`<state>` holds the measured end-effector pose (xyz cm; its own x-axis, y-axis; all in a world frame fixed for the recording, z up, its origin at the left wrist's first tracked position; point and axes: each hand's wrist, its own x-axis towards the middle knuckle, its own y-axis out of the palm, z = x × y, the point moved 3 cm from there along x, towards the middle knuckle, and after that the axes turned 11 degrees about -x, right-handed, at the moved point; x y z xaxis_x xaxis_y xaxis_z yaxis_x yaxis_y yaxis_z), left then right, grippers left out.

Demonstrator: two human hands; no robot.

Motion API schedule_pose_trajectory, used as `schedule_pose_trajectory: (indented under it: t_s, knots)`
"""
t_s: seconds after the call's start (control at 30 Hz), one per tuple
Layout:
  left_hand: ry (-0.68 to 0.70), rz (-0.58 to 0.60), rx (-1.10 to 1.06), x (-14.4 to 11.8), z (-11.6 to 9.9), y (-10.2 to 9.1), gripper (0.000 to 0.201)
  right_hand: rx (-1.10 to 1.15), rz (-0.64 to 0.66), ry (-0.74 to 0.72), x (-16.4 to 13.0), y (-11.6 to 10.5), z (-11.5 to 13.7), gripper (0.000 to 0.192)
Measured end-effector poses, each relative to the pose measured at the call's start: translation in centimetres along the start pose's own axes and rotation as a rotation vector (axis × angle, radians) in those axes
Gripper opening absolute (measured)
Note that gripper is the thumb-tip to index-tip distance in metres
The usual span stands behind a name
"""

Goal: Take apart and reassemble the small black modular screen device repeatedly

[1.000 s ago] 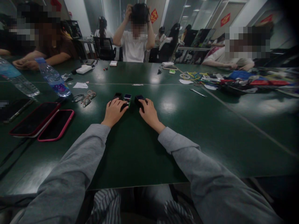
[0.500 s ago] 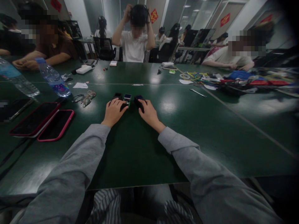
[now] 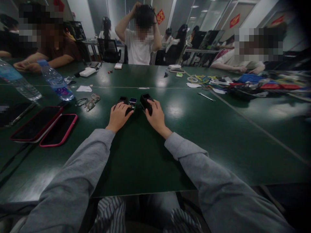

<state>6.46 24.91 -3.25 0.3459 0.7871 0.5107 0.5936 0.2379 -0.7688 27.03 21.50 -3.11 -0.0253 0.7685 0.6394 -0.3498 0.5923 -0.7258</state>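
Observation:
My left hand curves over a small black device on the green table, covering most of it. Right beside its thumb, a green circuit board with a little screen shows; whether the board is joined to the black device I cannot tell. My right hand is closed around a black rectangular case, thumb on the near left side and fingers over the right. That case is tilted, its far end raised, and some green shows along its left edge. A narrow gap separates it from the board.
To the left lie eyeglasses, phones with red and pink cases, and two water bottles. A wrench-like metal tool and a tangle of cables are at the right. Several people sit around the table.
My right hand has tipped up the far end of the black case and shifted slightly right. My left hand stays in place. The person opposite has moved their raised arms slightly.

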Motion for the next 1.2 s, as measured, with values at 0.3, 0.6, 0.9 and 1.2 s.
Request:
schedule_pose_trajectory:
  t_s: [0.3, 0.6, 0.9, 1.2]
  knots:
    - [-0.022, 0.013, 0.012, 0.0, -0.2, 0.0, 0.037, 0.086, -0.213, 0.039, 1.0, -0.6, -2.3, 0.049]
    - [-0.016, 0.018, 0.015, 0.0, -0.3, -0.1, 0.038, 0.2, -0.087, 0.314, 0.9, 1.8, -5.1, 0.04]
    - [-0.015, 0.018, 0.017, 0.0, -0.1, -0.1, 0.04, 0.12, -0.047, 0.31, 0.7, 2.1, -5.6, 0.045]
    - [-0.011, 0.016, 0.013, 0.0, -0.2, -0.1, 0.04, 0.027, 0.079, 0.201, 0.5, 2.4, -4.9, 0.054]
